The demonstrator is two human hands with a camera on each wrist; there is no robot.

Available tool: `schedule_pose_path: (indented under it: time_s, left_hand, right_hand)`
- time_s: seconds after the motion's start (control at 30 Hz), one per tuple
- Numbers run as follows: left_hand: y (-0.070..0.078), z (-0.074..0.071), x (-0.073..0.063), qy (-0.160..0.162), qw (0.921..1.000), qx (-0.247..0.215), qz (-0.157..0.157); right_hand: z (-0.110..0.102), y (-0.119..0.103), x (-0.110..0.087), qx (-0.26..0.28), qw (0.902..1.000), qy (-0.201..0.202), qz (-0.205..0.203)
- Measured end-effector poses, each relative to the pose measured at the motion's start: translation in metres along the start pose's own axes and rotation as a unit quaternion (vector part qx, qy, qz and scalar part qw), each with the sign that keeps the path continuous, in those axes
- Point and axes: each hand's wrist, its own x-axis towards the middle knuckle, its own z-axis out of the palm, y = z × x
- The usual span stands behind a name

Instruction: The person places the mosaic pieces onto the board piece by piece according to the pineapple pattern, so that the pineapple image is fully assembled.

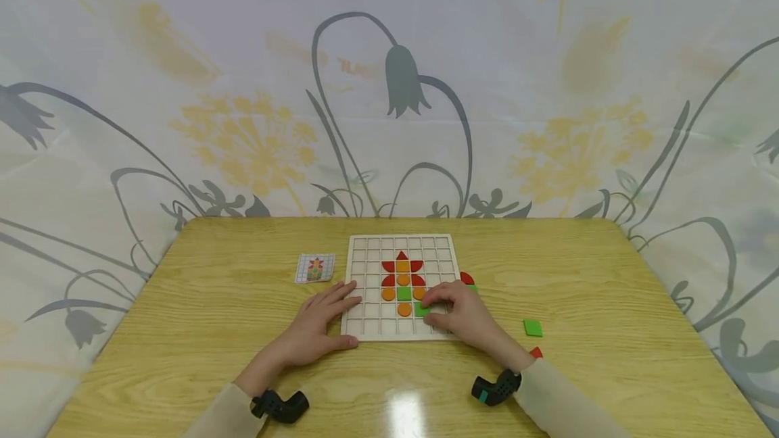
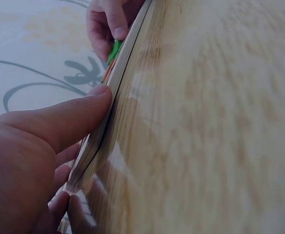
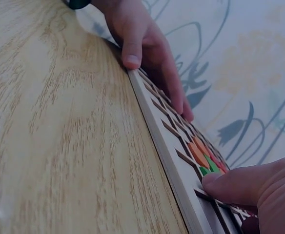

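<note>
A pale wooden grid board [image 1: 371,330] lies on the table, with red, orange and green tiles set in its cells. My left hand [image 1: 313,326] rests at the board's left edge with fingers spread; its thumb touches the near corner. At the lower middle of the grid my right hand [image 1: 465,313] pinches a green square tile [image 1: 421,309] between thumb and fingers. In the left wrist view that green tile [image 2: 114,50] stands tilted at the fingertips. An orange round tile [image 1: 404,309] lies just left of it, and a green square [image 1: 404,293] sits above.
A small pattern card [image 1: 315,268] lies left of the board. Loose on the right are a green square [image 1: 532,328], a red piece [image 1: 536,352] partly under the wrist, and a red rounded tile [image 1: 466,278] beside the board. Patterned fabric [image 1: 389,154] hangs behind the table.
</note>
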Motion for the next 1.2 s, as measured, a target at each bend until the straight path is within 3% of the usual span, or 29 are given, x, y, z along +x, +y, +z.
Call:
schedule_pose_path:
  time_s: [0.87, 1.1, 1.2]
  left_hand:
    - [0.001, 0.001, 0.000, 0.010, 0.9999, 0.003, 0.001]
    - [0.000, 0.000, 0.001, 0.012, 0.9999, 0.002, -0.003]
    - [0.000, 0.002, 0.001, 0.011, 0.9999, -0.001, -0.003]
  right_hand:
    - [0.003, -0.002, -0.002, -0.008, 1.0000, 0.006, 0.000]
    - [-0.007, -0.001, -0.001, 0.079, 0.9957, 0.025, 0.041]
    - [-0.014, 0.002, -0.002, 0.087, 0.9934, 0.048, 0.058]
